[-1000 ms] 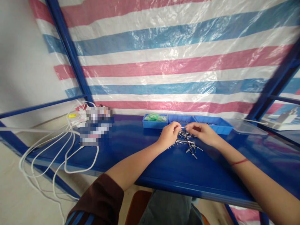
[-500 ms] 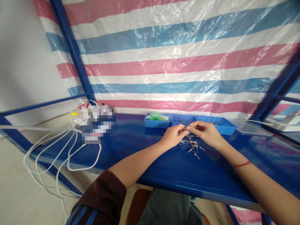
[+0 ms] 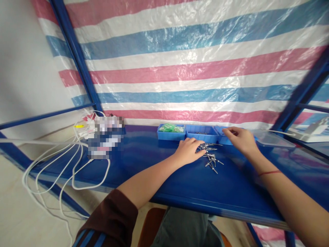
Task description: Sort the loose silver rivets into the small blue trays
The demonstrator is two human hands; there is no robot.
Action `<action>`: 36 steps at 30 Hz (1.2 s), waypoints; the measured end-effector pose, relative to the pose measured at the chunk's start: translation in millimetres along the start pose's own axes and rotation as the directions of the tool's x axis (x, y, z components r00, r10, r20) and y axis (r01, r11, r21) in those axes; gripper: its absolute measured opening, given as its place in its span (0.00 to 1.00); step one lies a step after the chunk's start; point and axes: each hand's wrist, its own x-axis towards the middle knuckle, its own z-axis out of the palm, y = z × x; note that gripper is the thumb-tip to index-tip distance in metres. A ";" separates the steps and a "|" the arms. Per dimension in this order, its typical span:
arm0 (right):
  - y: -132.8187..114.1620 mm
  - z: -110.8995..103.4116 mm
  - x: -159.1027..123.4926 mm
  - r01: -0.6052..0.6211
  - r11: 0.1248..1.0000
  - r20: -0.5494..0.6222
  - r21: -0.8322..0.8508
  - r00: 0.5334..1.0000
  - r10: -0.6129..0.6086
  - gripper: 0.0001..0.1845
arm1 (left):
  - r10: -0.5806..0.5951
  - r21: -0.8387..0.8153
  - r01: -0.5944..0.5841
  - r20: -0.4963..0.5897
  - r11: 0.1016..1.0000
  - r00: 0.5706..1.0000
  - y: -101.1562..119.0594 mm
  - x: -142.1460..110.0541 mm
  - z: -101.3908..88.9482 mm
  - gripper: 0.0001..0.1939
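A loose pile of thin metal pins that look like pop rivets (image 3: 211, 160) lies on the blue table. At the pile's left edge, my left hand (image 3: 190, 150) rests palm down with thumb and fingers apart. My right hand (image 3: 241, 140) hangs in front of and over the right blue bin (image 3: 223, 140), hiding much of it. Its fingers are curled with the tips together; whatever they pinch is too small to make out. The middle blue bin (image 3: 202, 138) has a few metal pieces in it, and the left blue bin (image 3: 171, 136) holds green and white packets (image 3: 171, 128).
White cables (image 3: 73, 171) loop over the table's left end beside a blurred-out patch (image 3: 105, 137). A clear plastic lid or tray (image 3: 275, 140) lies right of the bins. Striped plastic sheeting (image 3: 180, 75) hangs behind, between blue frame posts (image 3: 74, 51).
My hands were together above the pile and have parted. The right one moved right to the right bin; the left one opened and lowered slightly to the rivets.
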 end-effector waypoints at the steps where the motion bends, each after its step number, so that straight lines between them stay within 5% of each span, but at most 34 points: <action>1: 6.4 -3.7 3.2 -0.058 0.997 -0.037 -0.059 0.998 0.056 0.18 | 0.004 0.035 -0.005 0.040 0.999 0.999 0.6 -0.8 0.9 0.20; 6: 25.9 -14.1 12.6 -0.222 0.927 0.012 -0.302 0.972 0.236 0.19 | 0.004 0.101 -0.019 0.143 0.995 0.990 1.1 -2.8 5.7 0.17; 10: 18.0 -14.8 10.4 -0.211 0.914 0.021 -0.346 0.972 0.232 0.23 | -0.004 0.154 -0.017 0.138 0.988 0.990 3.4 -4.8 4.8 0.14; 16: -4.5 -5.0 -1.7 0.043 0.969 0.124 -0.242 0.992 -0.013 0.19 | 0.056 0.242 -0.111 0.221 0.964 0.974 8.2 -0.9 -3.7 0.13; 23: -29.9 8.0 -18.1 0.348 0.937 0.412 0.012 0.852 -0.322 0.19 | 0.062 0.301 -0.158 0.305 0.941 0.950 9.5 7.4 -12.5 0.09; 32: -33.4 8.6 -24.7 0.334 0.923 0.597 0.191 0.707 -0.380 0.11 | 0.112 0.400 -0.130 0.069 0.907 0.991 9.6 -3.9 0.2 0.10; 36: -36.7 9.9 -27.6 0.300 0.906 0.575 0.298 0.702 -0.421 0.14 | 0.089 0.312 -0.082 -0.008 0.947 0.996 8.6 -1.4 -1.5 0.11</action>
